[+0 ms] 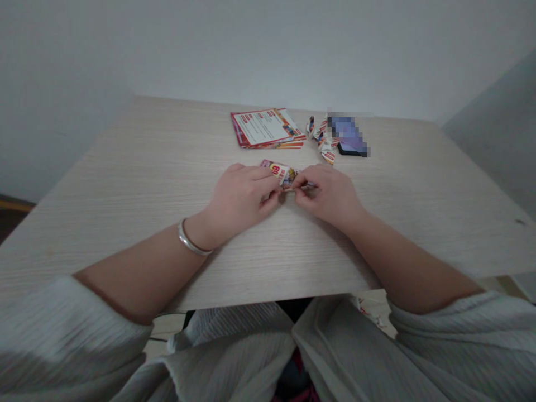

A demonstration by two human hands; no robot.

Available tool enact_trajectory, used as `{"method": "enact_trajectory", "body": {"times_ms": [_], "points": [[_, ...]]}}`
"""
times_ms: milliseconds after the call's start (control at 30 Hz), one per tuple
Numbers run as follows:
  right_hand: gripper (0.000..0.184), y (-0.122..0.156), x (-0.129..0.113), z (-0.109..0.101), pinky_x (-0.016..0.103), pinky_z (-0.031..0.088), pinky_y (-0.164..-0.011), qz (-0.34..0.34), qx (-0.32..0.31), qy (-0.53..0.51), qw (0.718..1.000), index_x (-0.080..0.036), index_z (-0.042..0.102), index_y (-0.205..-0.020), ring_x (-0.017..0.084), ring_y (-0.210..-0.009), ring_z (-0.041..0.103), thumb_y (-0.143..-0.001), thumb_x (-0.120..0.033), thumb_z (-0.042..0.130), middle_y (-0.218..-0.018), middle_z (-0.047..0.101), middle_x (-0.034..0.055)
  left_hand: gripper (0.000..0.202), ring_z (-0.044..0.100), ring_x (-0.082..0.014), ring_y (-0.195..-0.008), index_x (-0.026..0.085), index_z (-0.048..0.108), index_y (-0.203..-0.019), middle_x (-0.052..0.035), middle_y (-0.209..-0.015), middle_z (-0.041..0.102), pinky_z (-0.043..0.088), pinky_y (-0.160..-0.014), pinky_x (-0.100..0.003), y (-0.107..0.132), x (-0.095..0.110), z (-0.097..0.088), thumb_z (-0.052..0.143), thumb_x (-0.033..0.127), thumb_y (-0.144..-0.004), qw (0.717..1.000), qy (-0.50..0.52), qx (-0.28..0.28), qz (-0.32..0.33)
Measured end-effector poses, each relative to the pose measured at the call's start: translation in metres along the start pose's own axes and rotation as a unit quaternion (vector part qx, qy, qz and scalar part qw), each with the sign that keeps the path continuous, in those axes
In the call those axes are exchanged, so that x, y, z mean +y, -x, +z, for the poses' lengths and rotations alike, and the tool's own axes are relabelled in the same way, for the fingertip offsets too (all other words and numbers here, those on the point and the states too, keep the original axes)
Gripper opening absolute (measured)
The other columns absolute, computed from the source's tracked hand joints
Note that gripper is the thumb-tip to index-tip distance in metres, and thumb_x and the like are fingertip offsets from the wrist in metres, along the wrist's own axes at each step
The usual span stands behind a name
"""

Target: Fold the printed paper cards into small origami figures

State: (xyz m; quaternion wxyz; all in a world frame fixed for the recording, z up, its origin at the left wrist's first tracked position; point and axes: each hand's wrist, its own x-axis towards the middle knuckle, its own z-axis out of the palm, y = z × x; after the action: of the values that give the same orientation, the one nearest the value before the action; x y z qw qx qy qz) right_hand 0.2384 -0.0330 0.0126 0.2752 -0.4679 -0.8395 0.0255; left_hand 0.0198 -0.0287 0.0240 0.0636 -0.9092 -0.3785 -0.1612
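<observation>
Between my hands, just above the table [167, 162], is a colourful printed paper [280, 172] with a large red "68" on a pale patch. My left hand [247, 191] pinches its near edge between thumb and fingers, palm down. Close beside it, my right hand [329, 192] pinches the same edge with thumb and forefinger, and the edge there looks narrow, as if folded or rolled. My fingers cover much of the paper, so its full shape is hidden.
A stack of printed leaflets [266, 128] lies at the back of the table. Right of it are several crumpled or twisted printed papers [326, 146], beside a dark phone [349, 137] that is partly pixelated. A wall [251, 50] stands behind the table.
</observation>
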Motion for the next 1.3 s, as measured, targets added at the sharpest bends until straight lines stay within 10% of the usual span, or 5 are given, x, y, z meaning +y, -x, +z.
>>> {"method": "enact_trajectory", "body": {"times_ms": [500,900,1300], "points": [[0.009,0.007,0.031,-0.013,0.037,0.052,-0.078,0.074,0.066,-0.022,0.995,-0.022,0.069,-0.084,0.023,-0.081,0.069,-0.083,-0.023,0.06,-0.087,0.076,0.0056,0.024,0.059,-0.0195,-0.074,0.019,0.065,-0.078,-0.0059,-0.08,0.066,0.04,-0.066,-0.032,0.005,-0.015,0.0,0.049,0.022,-0.097,0.998,0.045,0.021,-0.039],[0.014,0.004,0.011,0.003,0.039,0.054,-0.092,-0.047,0.06,-0.063,0.995,-0.026,0.078,-0.098,0.024,-0.096,0.072,-0.093,-0.024,0.066,-0.098,0.082,0.0029,0.02,0.065,-0.0199,-0.087,0.017,0.07,-0.092,-0.0066,-0.092,0.07,0.048,-0.076,-0.031,0.006,-0.017,0.012,0.053,0.025,-0.1,0.989,0.137,0.057,-0.003],[0.01,0.004,-0.002,0.0,0.034,0.049,-0.077,0.035,0.011,-0.031,0.999,-0.022,0.073,-0.084,0.023,-0.086,0.07,-0.084,-0.022,0.063,-0.088,0.079,0.0047,0.012,0.058,-0.0198,-0.071,0.018,0.066,-0.083,-0.0056,-0.079,0.065,0.039,-0.064,-0.033,-0.001,-0.01,0.008,0.056,0.024,-0.088,0.997,0.066,-0.006,-0.047]]}}
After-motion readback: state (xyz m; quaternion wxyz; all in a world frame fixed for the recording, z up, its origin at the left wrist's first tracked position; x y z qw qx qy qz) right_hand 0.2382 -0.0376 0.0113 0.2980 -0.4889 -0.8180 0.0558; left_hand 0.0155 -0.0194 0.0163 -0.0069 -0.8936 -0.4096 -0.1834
